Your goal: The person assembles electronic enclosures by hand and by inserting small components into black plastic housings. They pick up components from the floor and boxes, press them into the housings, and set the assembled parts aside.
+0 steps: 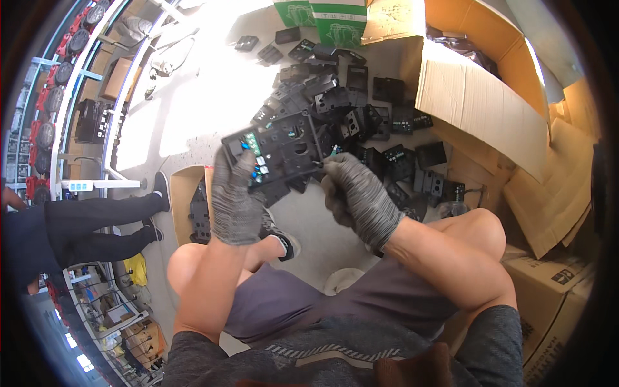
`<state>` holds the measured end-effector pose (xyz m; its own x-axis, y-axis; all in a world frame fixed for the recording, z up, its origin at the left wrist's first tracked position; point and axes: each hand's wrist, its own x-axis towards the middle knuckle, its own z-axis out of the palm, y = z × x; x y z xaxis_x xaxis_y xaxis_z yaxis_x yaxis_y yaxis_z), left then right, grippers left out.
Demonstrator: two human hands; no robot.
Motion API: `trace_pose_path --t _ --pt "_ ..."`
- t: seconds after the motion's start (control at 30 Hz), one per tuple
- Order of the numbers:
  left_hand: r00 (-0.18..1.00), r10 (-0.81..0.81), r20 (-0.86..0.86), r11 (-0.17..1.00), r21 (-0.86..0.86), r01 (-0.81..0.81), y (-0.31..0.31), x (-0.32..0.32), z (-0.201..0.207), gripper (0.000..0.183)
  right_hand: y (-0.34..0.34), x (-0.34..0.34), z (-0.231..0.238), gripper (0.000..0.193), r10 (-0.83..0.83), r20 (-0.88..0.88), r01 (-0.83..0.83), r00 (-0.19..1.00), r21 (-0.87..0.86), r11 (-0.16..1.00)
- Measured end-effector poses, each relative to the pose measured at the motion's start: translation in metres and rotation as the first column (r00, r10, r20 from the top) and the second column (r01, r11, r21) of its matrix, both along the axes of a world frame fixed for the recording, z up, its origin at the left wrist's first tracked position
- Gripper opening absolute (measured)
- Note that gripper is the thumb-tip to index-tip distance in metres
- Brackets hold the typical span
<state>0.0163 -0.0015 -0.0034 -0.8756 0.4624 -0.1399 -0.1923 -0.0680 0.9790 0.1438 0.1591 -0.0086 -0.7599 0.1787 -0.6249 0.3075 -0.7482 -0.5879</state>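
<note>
A flat black plastic housing (284,149), its inner side facing up, is tilted in front of me. Along its left part runs a green circuit board (256,157) with blue and white components. My left hand (233,193), in a grey knitted glove, grips the housing's left edge, thumb over the board. At the right edge, my right hand (362,198), gloved alike, has its thumb and forefinger pinched together. Something small and dark is at those fingertips, too hidden to name. Beneath and beyond the housing lies a loose pile of black plastic housings (358,77) on the floor.
An open cardboard box (477,106) with dark parts stands far right. Green cartons (345,29) are at the back. A small carton (183,216) holding black parts sits by my left knee. Another person (97,226) stands at left near shelving. Closed boxes (541,290) flank my right.
</note>
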Motion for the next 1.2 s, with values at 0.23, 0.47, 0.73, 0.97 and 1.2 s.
trace_pose_path --t 0.23,0.47,0.73,0.97,1.2 --pt "0.908 -0.292 -0.302 0.890 -0.433 0.142 -0.021 -0.020 0.008 0.054 0.032 0.010 -0.014 0.018 0.078 -0.378 -0.067 0.922 0.043 0.997" --pt "0.966 -0.228 0.123 0.926 -0.279 0.254 -0.011 0.002 0.003 0.060 0.029 0.006 -0.019 0.022 0.127 -0.491 -0.024 0.862 0.212 0.977" --pt "0.970 -0.150 0.193 0.976 -0.124 0.176 -0.013 0.009 -0.003 0.059 0.026 0.004 -0.019 0.014 0.070 -0.322 -0.017 0.944 0.166 0.986" --pt "0.924 -0.341 -0.171 0.909 -0.309 0.278 -0.008 0.015 0.000 0.044 0.028 0.000 -0.023 0.013 0.056 -0.309 0.013 0.949 0.218 0.976" --pt "0.772 -0.635 -0.032 0.714 -0.406 0.571 -0.004 0.025 -0.002 0.030 0.016 -0.001 -0.013 0.011 0.130 -0.282 -0.033 0.950 0.326 0.945"
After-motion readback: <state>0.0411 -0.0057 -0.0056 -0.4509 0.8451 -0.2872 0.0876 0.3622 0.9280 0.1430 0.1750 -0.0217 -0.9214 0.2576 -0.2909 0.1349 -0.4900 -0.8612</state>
